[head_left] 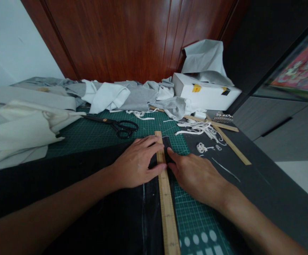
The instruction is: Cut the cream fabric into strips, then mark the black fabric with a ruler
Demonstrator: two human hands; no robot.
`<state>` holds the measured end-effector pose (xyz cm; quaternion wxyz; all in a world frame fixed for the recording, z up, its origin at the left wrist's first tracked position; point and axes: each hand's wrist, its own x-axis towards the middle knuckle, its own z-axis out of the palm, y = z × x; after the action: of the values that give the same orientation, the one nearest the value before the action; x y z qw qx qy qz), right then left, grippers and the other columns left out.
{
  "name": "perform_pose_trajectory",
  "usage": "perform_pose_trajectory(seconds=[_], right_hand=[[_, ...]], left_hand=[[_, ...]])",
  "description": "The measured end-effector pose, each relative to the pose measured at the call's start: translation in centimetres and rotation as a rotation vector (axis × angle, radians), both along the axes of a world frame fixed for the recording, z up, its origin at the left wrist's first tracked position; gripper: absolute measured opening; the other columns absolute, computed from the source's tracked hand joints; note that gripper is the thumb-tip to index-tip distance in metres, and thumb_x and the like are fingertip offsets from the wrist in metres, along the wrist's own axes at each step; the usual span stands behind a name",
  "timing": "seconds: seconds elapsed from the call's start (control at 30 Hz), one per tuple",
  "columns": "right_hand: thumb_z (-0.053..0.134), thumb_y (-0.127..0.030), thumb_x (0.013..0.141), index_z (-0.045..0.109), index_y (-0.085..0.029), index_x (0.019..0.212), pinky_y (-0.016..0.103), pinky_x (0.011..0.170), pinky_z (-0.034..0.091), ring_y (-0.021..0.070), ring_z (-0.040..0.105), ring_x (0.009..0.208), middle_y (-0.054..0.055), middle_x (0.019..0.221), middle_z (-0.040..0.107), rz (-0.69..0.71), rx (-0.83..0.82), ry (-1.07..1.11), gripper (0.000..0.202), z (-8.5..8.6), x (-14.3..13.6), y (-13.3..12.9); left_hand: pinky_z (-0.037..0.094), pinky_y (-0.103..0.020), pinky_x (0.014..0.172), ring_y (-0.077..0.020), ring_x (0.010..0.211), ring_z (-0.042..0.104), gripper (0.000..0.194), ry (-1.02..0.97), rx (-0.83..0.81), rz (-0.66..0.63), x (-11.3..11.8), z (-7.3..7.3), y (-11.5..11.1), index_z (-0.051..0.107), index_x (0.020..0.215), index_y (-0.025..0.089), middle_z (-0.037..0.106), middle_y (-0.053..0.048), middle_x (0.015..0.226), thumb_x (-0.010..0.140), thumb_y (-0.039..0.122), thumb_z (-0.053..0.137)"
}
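Note:
Black fabric point(111, 219) lies over a green cutting mat point(196, 216), with a faint pale line running down it. Near its right edge a wooden ruler point(166, 198) rests lengthwise on the cloth. My left hand point(138, 161) lies on the fabric and ruler, fingers spread, fingertips and thumb on the wood. Just right of the ruler, my right hand point(193, 173) touches the fabric's edge with thumb and index finger; its other fingers are curled under and whatever they hold is hidden.
Black scissors point(116, 124) lie on the mat beyond my left hand. Cream cloth point(29, 124) is heaped at left, grey and white cloth point(140, 95) along the back. A white box point(204, 94), white cords point(201, 128) and wooden strips point(233, 147) are at right.

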<state>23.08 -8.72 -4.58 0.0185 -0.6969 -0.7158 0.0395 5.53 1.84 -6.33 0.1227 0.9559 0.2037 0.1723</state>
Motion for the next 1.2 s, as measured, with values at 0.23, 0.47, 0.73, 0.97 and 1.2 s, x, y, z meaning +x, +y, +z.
perform_pose_trajectory(seconds=[0.23, 0.47, 0.73, 0.97, 1.2], right_hand=[[0.056, -0.025, 0.097, 0.064, -0.007, 0.137, 0.033, 0.067, 0.053, 0.0242, 0.073, 0.08, 0.015, 0.099, 0.08, -0.063, 0.011, 0.45, 0.045, 0.3, 1.9, 1.2], [0.063, -0.027, 0.088, 0.078, -0.011, 0.088, 0.029, 0.054, 0.038, 0.0154, 0.056, 0.058, 0.005, 0.068, 0.07, -0.149, 0.009, 0.494, 0.022, 1.2, 0.6, 2.3], [0.069, -0.021, 0.079, 0.071, -0.015, 0.066, 0.027, 0.052, 0.033, 0.0128, 0.049, 0.054, -0.002, 0.054, 0.055, -0.26, 0.004, 0.592, 0.014, 1.0, -1.6, 2.6], [0.064, -0.023, 0.081, 0.069, -0.015, 0.079, 0.026, 0.051, 0.034, 0.0117, 0.047, 0.056, -0.003, 0.062, 0.058, -0.383, -0.022, 0.789, 0.01, 0.5, -2.3, 0.6], [0.065, -0.026, 0.08, 0.053, -0.02, 0.052, 0.028, 0.046, 0.022, 0.0089, 0.031, 0.046, -0.007, 0.047, 0.041, -0.356, -0.205, 0.859, 0.032, 1.0, -3.4, -2.1]], left_hand=[[0.038, -0.047, 0.115, -0.0301, 0.142, 0.045, 0.047, 0.048, 0.028, -0.014, -0.3, -0.2, -0.1, 0.058, 0.133, 0.018, 0.053, -0.014, 0.147, 0.094, 0.045, 0.061], [0.032, -0.047, 0.121, -0.03, 0.148, 0.04, 0.054, 0.072, 0.07, -0.048, -0.7, -0.8, 0.2, 0.053, 0.139, 0.015, 0.049, -0.017, 0.152, 0.099, 0.051, 0.053], [0.018, -0.045, 0.128, -0.0294, 0.156, 0.025, 0.063, 0.187, 0.157, -0.046, -0.7, -1.4, 0.1, 0.042, 0.149, 0.009, 0.035, -0.021, 0.164, 0.104, 0.053, 0.037], [0.01, -0.044, 0.129, -0.0277, 0.158, 0.019, 0.069, 0.265, 0.128, -0.015, -0.8, -1.3, -0.3, 0.039, 0.153, 0.009, 0.028, -0.019, 0.168, 0.105, 0.057, 0.026], [0.012, -0.043, 0.128, -0.0281, 0.157, 0.023, 0.064, 0.231, 0.144, -0.015, -0.7, -1.5, -0.2, 0.041, 0.151, 0.01, 0.033, -0.018, 0.165, 0.105, 0.053, 0.03]])
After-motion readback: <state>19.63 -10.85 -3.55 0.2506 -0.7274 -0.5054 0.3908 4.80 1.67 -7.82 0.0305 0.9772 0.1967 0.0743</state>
